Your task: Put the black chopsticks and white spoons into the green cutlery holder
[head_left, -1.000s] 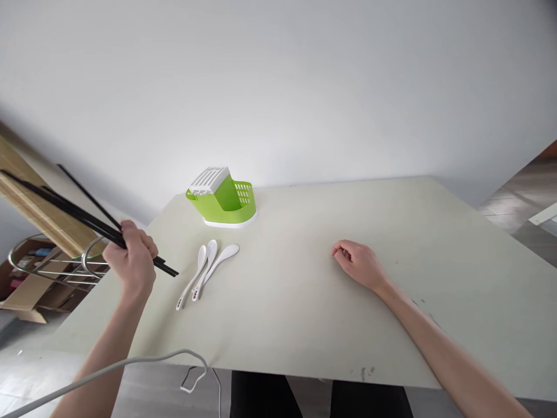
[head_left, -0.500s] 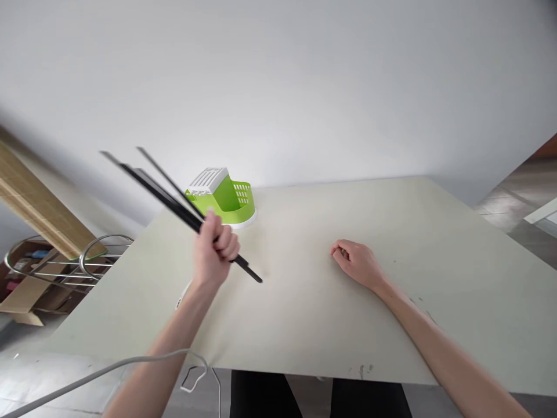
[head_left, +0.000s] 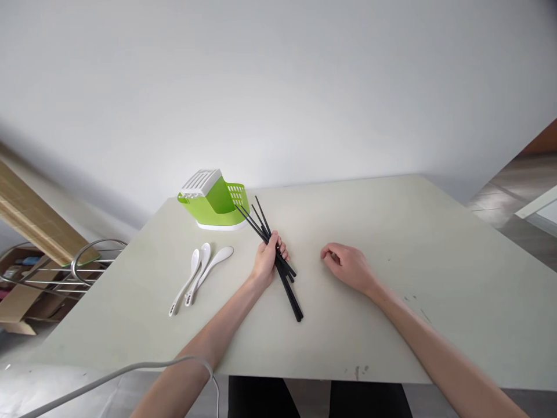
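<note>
My left hand (head_left: 268,258) is closed around a bundle of black chopsticks (head_left: 289,290). They slant across the middle of the table, thin tips fanned toward the back and thick ends toward me. My right hand (head_left: 348,266) lies on the tabletop to the right of the bundle, its fingers loosely curled in with nothing visible in them. Left of my left hand lie three white spoons (head_left: 213,268), their bowls pointing to the back. Behind the chopstick tips stands a green and white plastic cutlery holder (head_left: 204,209) with a slotted top and a perforated basket side.
The pale table (head_left: 369,209) meets a white wall. On the left are a metal rack (head_left: 93,264), a wooden board (head_left: 35,215) and an open cardboard box (head_left: 26,296). A grey cable (head_left: 130,367) runs across the lower left, over my left forearm.
My left hand has come down and to the right with the chopsticks, which now point more steeply toward me. The spoons, mostly hidden behind my arm before, are now in sight. My right hand stays on the table.
</note>
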### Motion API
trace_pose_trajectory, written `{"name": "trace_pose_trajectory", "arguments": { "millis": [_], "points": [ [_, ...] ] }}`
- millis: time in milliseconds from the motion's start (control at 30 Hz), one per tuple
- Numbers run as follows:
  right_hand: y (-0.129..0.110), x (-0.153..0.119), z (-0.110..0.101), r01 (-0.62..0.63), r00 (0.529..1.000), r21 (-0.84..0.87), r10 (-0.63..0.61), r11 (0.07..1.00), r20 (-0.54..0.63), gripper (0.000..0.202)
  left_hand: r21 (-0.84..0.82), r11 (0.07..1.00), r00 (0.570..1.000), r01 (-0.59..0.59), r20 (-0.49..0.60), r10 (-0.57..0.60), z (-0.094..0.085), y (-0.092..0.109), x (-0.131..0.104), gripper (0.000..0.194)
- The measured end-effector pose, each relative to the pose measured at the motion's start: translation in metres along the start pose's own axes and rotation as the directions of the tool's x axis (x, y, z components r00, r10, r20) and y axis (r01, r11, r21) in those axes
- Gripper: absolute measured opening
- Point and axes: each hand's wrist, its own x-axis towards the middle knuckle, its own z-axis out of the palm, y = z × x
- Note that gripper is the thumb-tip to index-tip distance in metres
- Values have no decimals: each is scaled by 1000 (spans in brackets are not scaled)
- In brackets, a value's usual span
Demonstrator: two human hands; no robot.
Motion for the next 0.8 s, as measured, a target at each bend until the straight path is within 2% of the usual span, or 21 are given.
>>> {"name": "trace_pose_trajectory", "arguments": {
  "millis": [133, 267, 433, 500, 567, 600, 667, 733, 767, 800],
  "points": [
    [-19, -8, 4, 119, 986, 94, -128, 989, 106, 12, 62, 997, 997, -50, -52, 54, -6, -10, 6, 48],
    [-34, -15, 6, 188, 958, 110, -207, 976, 201, 17, 168, 986, 998, 1, -66, 11, -13, -7, 5, 31],
    [-39, -16, 6, 196, 956, 88, -210, 977, 204, 12, 389, 921, 1000, 27, -12, -24, -19, 0, -1, 17],
    [-39, -15, 5, 201, 956, 82, -213, 976, 199, 7, 504, 864, 1000, 4, -18, 6, -19, 4, -2, 22],
    [-38, -15, 6, 210, 956, 78, -221, 975, 193, 4, 663, 749, 999, -18, -22, 43, -17, 8, -2, 30],
    [-37, -15, 6, 213, 956, 78, -225, 974, 189, 4, 752, 659, 998, -28, -17, 63, -16, 10, -3, 31],
    [-36, -14, 7, 213, 957, 85, -225, 973, 181, 5, 909, 414, 993, -44, -5, 117, -14, 15, -5, 35],
    [-35, -14, 7, 208, 959, 93, -222, 974, 174, 6, 987, 155, 984, -35, 7, 176, -13, 17, -8, 40],
    [-35, -13, 7, 205, 961, 96, -219, 974, 171, 7, 997, 72, 980, -25, 10, 199, -13, 18, -10, 40],
    [-34, -13, 7, 203, 961, 101, -217, 974, 170, 8, 999, 31, 976, -19, 12, 216, -14, 17, -13, 38]
  ]
}}
